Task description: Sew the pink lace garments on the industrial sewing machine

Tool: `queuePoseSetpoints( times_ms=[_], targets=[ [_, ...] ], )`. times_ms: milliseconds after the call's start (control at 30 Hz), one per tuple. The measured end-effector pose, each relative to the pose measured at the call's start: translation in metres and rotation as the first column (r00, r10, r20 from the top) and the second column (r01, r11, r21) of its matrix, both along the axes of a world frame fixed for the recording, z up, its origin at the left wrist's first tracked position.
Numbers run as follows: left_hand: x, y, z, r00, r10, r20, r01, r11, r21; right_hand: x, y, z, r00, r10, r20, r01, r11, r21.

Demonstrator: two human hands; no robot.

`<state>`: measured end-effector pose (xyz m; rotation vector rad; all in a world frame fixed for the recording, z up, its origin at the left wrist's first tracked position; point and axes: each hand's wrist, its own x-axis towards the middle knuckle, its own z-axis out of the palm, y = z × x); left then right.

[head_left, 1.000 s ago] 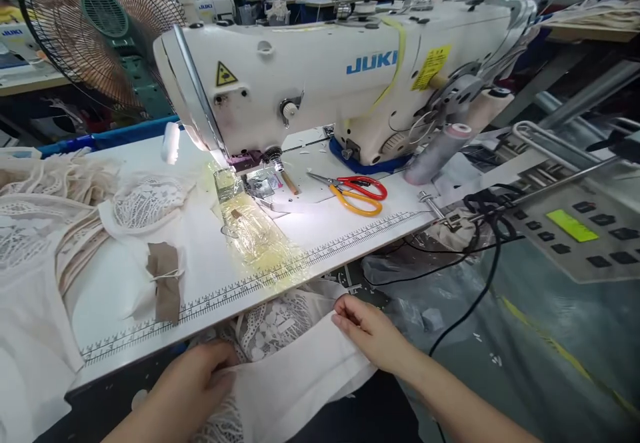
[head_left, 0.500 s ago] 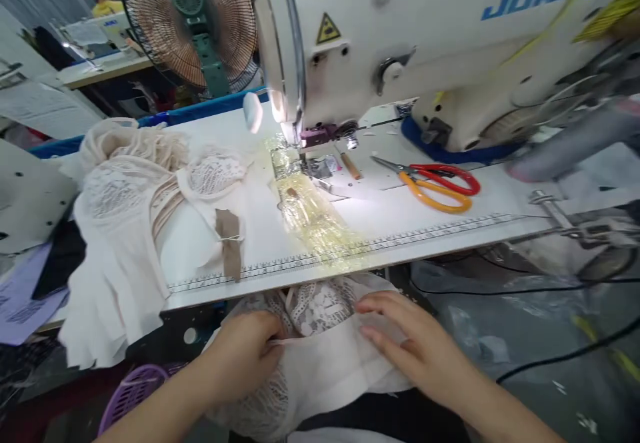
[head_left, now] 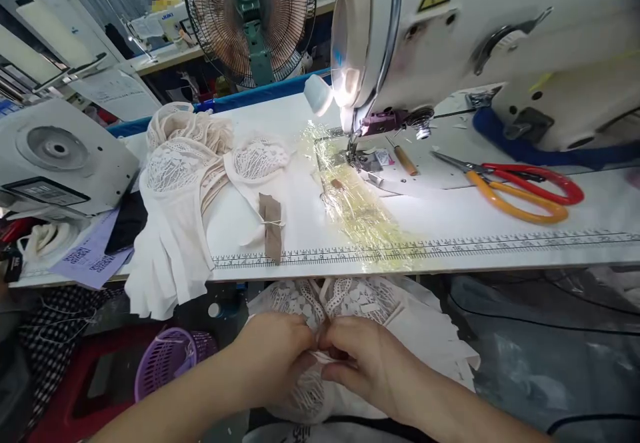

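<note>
A white lace bra [head_left: 367,300] lies over my lap, just below the table edge, its cups upward and its pale band fabric spread to the right. My left hand [head_left: 277,350] is closed on the bra near its middle, fingertips pinching the cloth. Close against it, my right hand [head_left: 367,356] pinches the same part between thumb and fingers. The exact spot they grip is partly hidden behind the fingers. On the table to the left rests a pile of similar cream bras [head_left: 173,210], with a brown strip [head_left: 271,226] tied at its right.
A sewing machine [head_left: 415,36] stands over the white table [head_left: 300,210], with clear yellowish tape [head_left: 360,216] by its needle. Red-and-orange scissors [head_left: 520,190] lie on the right. A fan [head_left: 250,23] is behind; a purple basket [head_left: 167,363] sits low on the left.
My right hand has moved left from the band to meet my left hand at the bra's middle, its fingers now closed. The view has turned, and the table scene appears shifted right.
</note>
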<state>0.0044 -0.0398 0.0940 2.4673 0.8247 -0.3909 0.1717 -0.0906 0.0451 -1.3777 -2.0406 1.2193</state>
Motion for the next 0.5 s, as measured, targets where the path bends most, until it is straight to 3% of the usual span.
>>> queuePoseSetpoints(
  times_ms=[133,267,400,500],
  targets=[
    [-0.002,-0.003,-0.005,0.999,-0.043,-0.009,0.044,0.999,0.027,0.001,-0.004,0.001,0.999,0.0,-0.051,0.001,0.999,0.033],
    [-0.005,-0.005,0.001,0.994,-0.095,-0.059,0.102,0.986,0.135,0.002,-0.007,0.002,0.995,-0.015,-0.101,0.02,0.999,0.046],
    [-0.02,-0.002,0.016,0.996,0.024,-0.081,-0.011,0.987,0.16,0.005,-0.008,0.002,0.991,-0.006,-0.136,0.009,1.0,0.02],
    [-0.04,-0.004,0.022,0.986,0.162,0.032,-0.164,0.978,0.125,0.007,-0.01,0.001,0.987,0.011,-0.159,-0.009,1.0,0.014]
  ],
)
